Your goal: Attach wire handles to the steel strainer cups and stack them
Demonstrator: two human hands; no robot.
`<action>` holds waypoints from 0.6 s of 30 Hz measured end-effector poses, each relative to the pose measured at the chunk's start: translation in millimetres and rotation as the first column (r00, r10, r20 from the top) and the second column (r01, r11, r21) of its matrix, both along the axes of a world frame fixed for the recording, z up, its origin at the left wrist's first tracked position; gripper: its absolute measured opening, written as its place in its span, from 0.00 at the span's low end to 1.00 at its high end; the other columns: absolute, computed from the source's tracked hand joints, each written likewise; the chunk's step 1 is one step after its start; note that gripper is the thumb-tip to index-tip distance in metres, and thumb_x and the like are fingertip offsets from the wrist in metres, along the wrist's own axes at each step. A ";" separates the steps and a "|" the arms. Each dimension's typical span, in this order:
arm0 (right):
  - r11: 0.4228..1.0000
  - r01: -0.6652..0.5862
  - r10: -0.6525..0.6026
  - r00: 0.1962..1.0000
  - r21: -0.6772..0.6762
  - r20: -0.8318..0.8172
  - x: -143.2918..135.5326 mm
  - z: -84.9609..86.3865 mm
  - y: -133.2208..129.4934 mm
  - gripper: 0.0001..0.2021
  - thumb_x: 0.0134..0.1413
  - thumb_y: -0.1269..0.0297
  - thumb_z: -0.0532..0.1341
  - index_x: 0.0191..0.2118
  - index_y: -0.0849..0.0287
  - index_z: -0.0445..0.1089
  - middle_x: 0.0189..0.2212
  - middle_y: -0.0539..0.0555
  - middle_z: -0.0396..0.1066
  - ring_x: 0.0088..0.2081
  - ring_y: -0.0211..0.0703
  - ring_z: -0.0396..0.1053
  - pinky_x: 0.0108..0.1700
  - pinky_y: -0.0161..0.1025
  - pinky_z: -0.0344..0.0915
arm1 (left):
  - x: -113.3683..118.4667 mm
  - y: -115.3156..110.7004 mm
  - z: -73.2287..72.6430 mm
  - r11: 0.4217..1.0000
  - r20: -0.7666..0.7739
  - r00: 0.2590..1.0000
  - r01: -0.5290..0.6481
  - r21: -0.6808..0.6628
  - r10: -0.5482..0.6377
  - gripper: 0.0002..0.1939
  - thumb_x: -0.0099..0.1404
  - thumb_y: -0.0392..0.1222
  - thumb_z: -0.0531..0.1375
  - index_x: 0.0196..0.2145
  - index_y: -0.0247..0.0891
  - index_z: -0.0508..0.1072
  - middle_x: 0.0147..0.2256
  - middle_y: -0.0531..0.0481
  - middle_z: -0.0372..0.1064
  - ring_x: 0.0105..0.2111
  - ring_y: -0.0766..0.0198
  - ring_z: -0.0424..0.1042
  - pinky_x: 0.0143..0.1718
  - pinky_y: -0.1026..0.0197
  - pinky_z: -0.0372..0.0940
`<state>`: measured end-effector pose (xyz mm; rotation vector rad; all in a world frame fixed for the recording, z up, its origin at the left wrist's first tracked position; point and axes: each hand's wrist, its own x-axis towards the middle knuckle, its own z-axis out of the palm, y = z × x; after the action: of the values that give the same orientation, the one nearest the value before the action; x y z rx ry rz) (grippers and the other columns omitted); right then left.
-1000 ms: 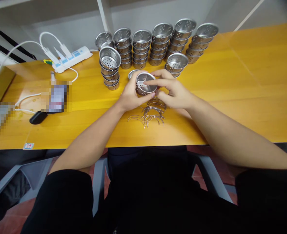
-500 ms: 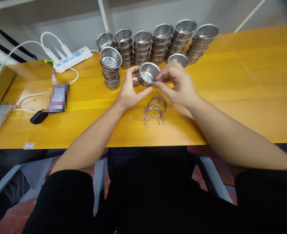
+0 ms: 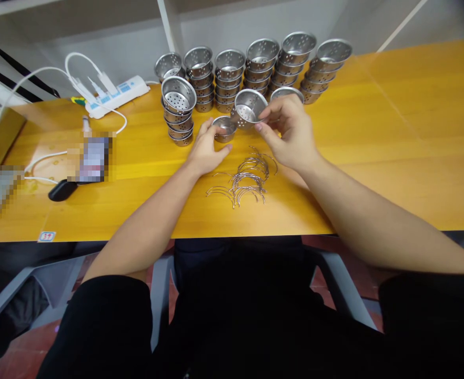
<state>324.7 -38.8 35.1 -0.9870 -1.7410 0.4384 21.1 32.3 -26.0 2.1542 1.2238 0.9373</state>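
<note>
Between the thumb and fingers of my right hand [image 3: 289, 129] is a perforated metal cup [image 3: 248, 108], held tilted by its right side above the table. My left hand [image 3: 208, 150] has its thumb stretched away from its fingers. Those fingertips reach the left rim of another metal cup [image 3: 226, 130], which stands on the table just below and left of the held one. In front of both hands lies a loose pile of thin curved wires [image 3: 250, 176]. Behind my right hand is a further metal cup [image 3: 287, 93], partly hidden by the hand.
Several stacks of perforated cups [image 3: 230, 73] line the back of the yellow table [image 3: 397, 158], and a nearer stack [image 3: 179, 108] stands left of my hands. Farther left are a power strip [image 3: 117, 96] with white cables, a phone [image 3: 94, 159] and a black oval object [image 3: 62, 190].
My right hand has lifted the cup slightly up and to the right. My left hand has come off it and dropped to the cup standing on the table, which now shows more.
</note>
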 end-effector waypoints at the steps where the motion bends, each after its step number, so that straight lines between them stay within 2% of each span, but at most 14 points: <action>1: 1.000 -0.012 0.012 1.000 -0.010 0.002 0.4 -0.8 0.0 0.34 0.76 0.16 0.72 0.62 0.42 0.85 0.65 0.65 0.83 0.69 0.79 0.84 0.69 0.83 0.89 | 1.6 -1.7 1.1 1.000 0.013 1.000 0.023 0.021 -0.024 0.26 0.72 0.42 0.83 0.63 0.43 0.83 0.88 0.31 0.65 0.95 0.29 0.59 1.00 0.28 0.53; 3: 0.999 -0.024 0.024 1.000 -0.030 0.011 1.3 -3.1 0.3 0.34 0.76 0.17 0.73 0.62 0.41 0.85 0.65 0.65 0.83 0.69 0.79 0.83 0.70 0.83 0.88 | 5.2 -4.7 1.2 0.997 0.047 0.997 0.059 0.056 -0.062 0.26 0.72 0.41 0.83 0.62 0.44 0.82 0.81 0.31 0.74 0.89 0.30 0.70 0.96 0.25 0.63; 6: 0.998 -0.043 0.045 0.998 -0.050 0.038 2.3 -8.4 2.0 0.34 0.75 0.16 0.72 0.60 0.41 0.85 0.65 0.64 0.83 0.67 0.79 0.83 0.71 0.84 0.86 | 10.2 -8.0 -0.7 0.996 0.111 0.991 0.073 0.054 -0.078 0.37 0.73 0.44 0.84 0.72 0.45 0.76 0.74 0.32 0.80 0.79 0.31 0.81 0.87 0.25 0.75; 8: 0.996 -0.066 0.069 0.996 -0.068 0.050 2.2 -12.0 3.2 0.35 0.75 0.15 0.72 0.60 0.41 0.85 0.65 0.64 0.83 0.67 0.78 0.82 0.73 0.86 0.83 | 12.8 -9.0 -1.0 0.997 0.135 0.988 0.068 0.040 -0.073 0.45 0.73 0.46 0.85 0.78 0.45 0.69 0.74 0.30 0.79 0.79 0.31 0.82 0.85 0.26 0.78; 10: 0.992 -0.083 0.088 0.995 -0.094 0.053 1.1 -14.8 3.8 0.34 0.75 0.16 0.72 0.62 0.40 0.86 0.65 0.64 0.84 0.67 0.77 0.82 0.76 0.86 0.81 | 14.8 -9.9 0.5 0.997 0.127 0.989 0.074 0.038 -0.078 0.50 0.74 0.48 0.84 0.82 0.44 0.65 0.77 0.28 0.76 0.82 0.29 0.80 0.86 0.26 0.77; 13: 0.992 -0.082 0.089 0.993 -0.101 0.075 -1.8 -17.2 3.5 0.31 0.76 0.18 0.74 0.63 0.37 0.86 0.64 0.63 0.86 0.65 0.73 0.82 0.75 0.83 0.83 | 16.5 -12.2 4.2 0.994 0.102 0.989 0.105 0.041 -0.109 0.50 0.76 0.49 0.82 0.84 0.44 0.63 0.79 0.27 0.75 0.83 0.28 0.78 0.87 0.25 0.75; 18: 0.996 -0.088 0.090 0.988 -0.021 0.124 -4.5 -20.4 4.4 0.27 0.78 0.25 0.75 0.57 0.44 0.87 0.60 0.64 0.85 0.59 0.72 0.86 0.66 0.80 0.91 | 16.3 -15.1 5.9 0.988 0.105 0.983 0.145 0.056 -0.150 0.50 0.77 0.48 0.81 0.85 0.43 0.62 0.80 0.27 0.75 0.82 0.31 0.79 0.88 0.27 0.76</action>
<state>320.3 -34.4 14.7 -0.9676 -1.9021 0.4564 37.4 17.2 -20.1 2.1669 0.9846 1.0144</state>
